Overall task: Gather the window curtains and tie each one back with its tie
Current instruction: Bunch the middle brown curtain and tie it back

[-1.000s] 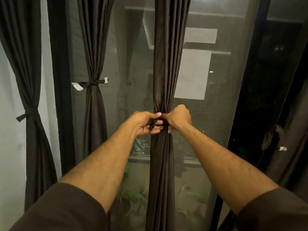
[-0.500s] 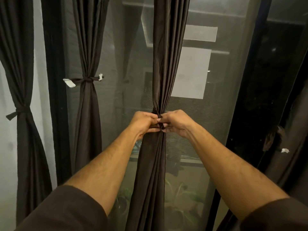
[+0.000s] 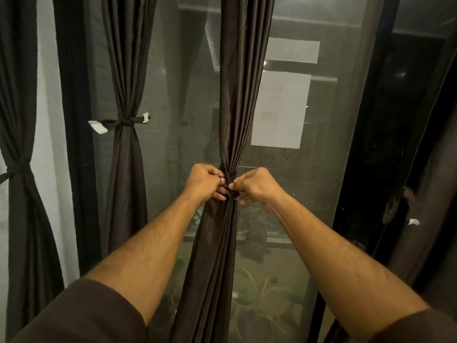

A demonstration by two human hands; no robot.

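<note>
The things here hang in front of a tall window (image 3: 173,82), whose grey glass is held by a dark frame post (image 3: 74,120) on the left. Four dark brown curtains hang before it: the far-left curtain (image 3: 17,95) and the second curtain (image 3: 126,70) are each gathered and bound at the waist by a tie, the middle curtain (image 3: 242,95) is pinched together with the middle tie (image 3: 231,186) around it, and the right curtain (image 3: 425,231) hangs at the edge. Through the lower glass some green leaves (image 3: 269,288) show.
</note>
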